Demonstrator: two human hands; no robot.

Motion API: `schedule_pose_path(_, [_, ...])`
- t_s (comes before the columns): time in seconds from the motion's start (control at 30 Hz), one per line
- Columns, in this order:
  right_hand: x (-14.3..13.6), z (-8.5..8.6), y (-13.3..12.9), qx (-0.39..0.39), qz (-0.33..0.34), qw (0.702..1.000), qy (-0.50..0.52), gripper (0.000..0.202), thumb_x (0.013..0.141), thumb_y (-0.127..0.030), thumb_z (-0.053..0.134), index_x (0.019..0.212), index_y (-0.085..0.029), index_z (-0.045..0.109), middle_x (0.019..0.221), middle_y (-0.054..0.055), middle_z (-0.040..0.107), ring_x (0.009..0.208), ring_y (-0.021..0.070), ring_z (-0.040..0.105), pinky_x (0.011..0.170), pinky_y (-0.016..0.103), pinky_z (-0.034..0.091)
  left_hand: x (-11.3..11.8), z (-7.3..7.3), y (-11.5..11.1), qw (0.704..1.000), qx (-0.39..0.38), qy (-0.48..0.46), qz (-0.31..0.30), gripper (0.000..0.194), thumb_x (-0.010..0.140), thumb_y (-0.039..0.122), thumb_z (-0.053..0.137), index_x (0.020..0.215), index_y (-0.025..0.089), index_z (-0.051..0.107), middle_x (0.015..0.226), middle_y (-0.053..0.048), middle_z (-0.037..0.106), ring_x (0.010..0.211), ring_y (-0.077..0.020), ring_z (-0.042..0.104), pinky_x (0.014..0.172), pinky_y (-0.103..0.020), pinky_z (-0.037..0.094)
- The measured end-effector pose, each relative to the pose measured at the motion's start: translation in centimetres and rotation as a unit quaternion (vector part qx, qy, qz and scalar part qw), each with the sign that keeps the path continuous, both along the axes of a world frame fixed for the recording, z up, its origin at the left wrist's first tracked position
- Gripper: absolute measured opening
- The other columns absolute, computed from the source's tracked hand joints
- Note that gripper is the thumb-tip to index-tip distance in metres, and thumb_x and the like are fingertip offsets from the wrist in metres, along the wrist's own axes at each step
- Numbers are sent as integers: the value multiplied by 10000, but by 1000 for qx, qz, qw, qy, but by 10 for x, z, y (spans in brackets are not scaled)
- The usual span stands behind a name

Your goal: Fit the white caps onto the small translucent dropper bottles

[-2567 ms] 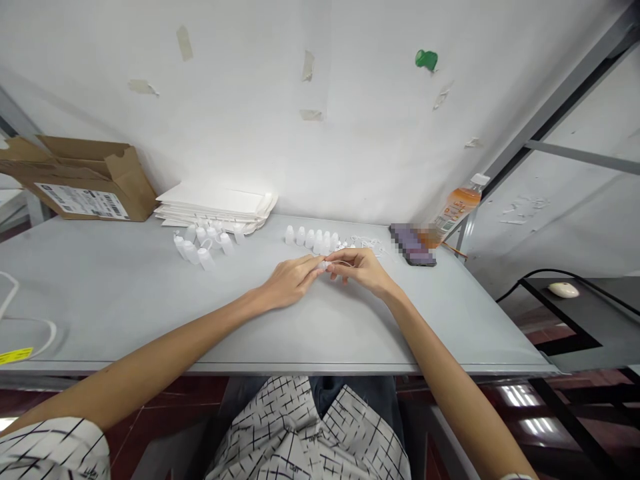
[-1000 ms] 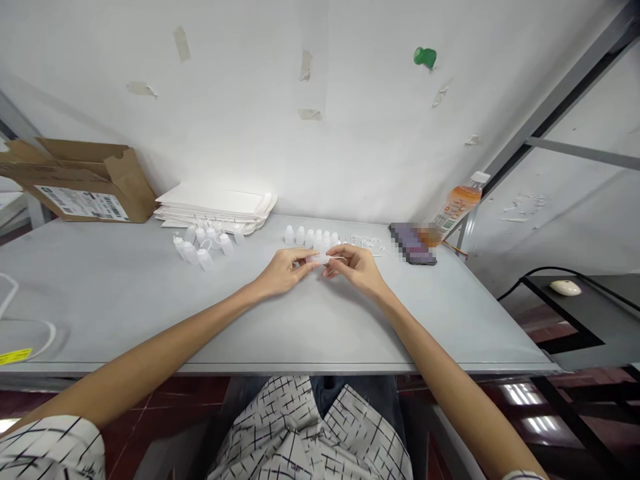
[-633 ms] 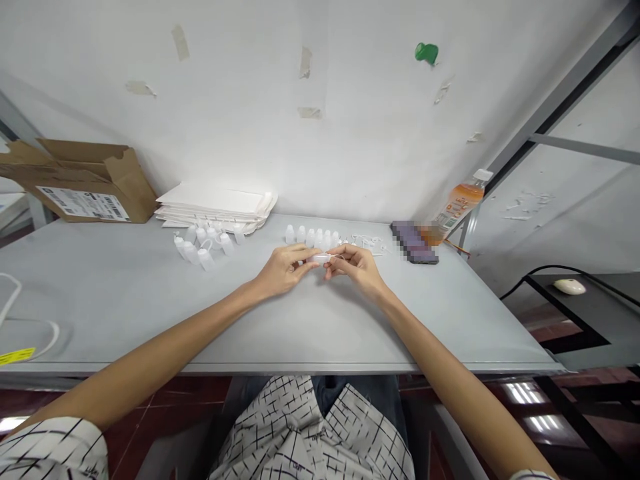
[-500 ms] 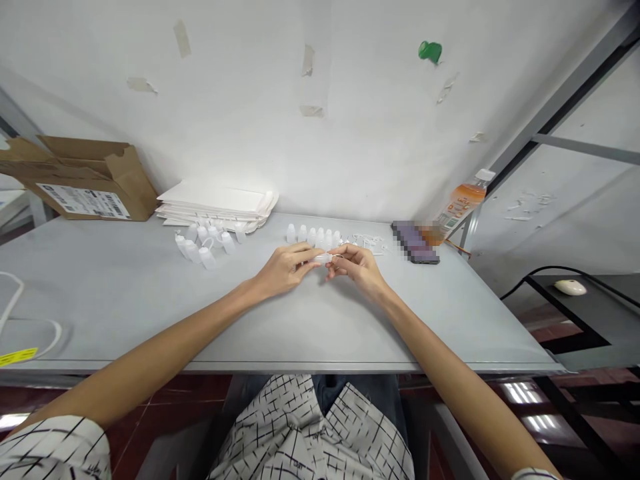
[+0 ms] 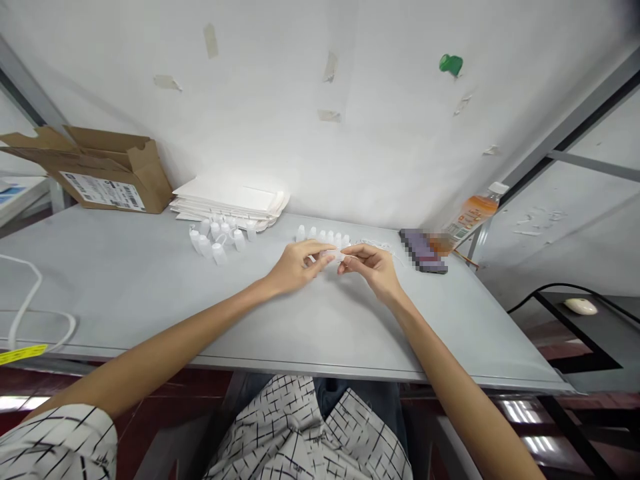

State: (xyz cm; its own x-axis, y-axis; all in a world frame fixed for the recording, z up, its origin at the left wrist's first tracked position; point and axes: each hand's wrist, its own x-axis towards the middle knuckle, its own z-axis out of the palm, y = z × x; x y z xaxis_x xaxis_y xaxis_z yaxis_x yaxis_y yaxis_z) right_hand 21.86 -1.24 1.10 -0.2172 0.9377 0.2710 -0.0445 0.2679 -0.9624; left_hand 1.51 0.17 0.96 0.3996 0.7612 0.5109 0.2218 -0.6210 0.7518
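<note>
Now more of the small translucent squeeze bottle (image 5: pixel 333 255) shows than moments ago: left hand (image 5: pixel 299 267) pinching one end, right hand (image 5: pixel 379 269) the other, handling seemingly unfinished.

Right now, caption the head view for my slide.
Left hand and right hand hold a white bottle at a grey table, near more bottles.

The white shirt (image 5: pixel 280 427) bears crisscrossing black lines, and the trousers (image 5: pixel 331 392) are dark blue.
</note>
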Motion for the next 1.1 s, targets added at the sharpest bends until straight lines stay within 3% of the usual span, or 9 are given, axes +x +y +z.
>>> schedule_pose_path(0.07, [-3,0,-1,18,-21,999,-15,282,741,-388,801,892,-170,705,707,33,702,673,190,696,716,392,593,1,1,1,990,-130,-41,-20,367,915,417,573,1026,99,719,764,-51,650,542,-106,600,511,-248,531])
schedule_pose_path(0.13, [-5,-1,-2,26,-34,999,-28,306,739,-408,798,909,-172,705,727,36,702,675,192,696,698,389,596,0,1,4,973,-213,-75,-48,378,880,439,619,975,88,722,716,-38,627,519,-113,598,476,-255,525])
schedule_pose_path(0.3, [-7,0,-5,11,-5,999,-38,304,777,-421,756,917,-159,691,761,53,713,673,196,706,665,378,600,-5,1,9,961,-245,-95,-91,398,820,418,710,1045,90,734,641,-14,629,517,-116,604,547,-279,547])
schedule_pose_path(0.6, [-7,2,-7,-36,14,999,9,310,723,-397,796,842,-152,648,737,58,695,578,184,666,465,311,547,-5,-6,9,993,-94,-30,-62,363,860,383,676,1092,111,741,684,-34,669,591,-125,621,609,-282,548])
schedule_pose_path(0.8, [-7,0,-6,-52,30,997,38,278,723,-378,804,813,-146,679,725,43,691,582,162,658,544,328,584,-7,-2,8,998,43,28,-37,293,901,368,627,1044,150,762,766,-57,692,666,-123,626,588,-227,499])
schedule_pose_path(1.1, [-6,-6,-3,-101,25,991,83,216,699,-305,821,800,-162,696,675,8,668,590,142,631,671,378,600,-9,-1,7,970,228,76,-40,236,954,215,539,1096,156,718,947,-91,710,820,-144,650,723,-269,520])
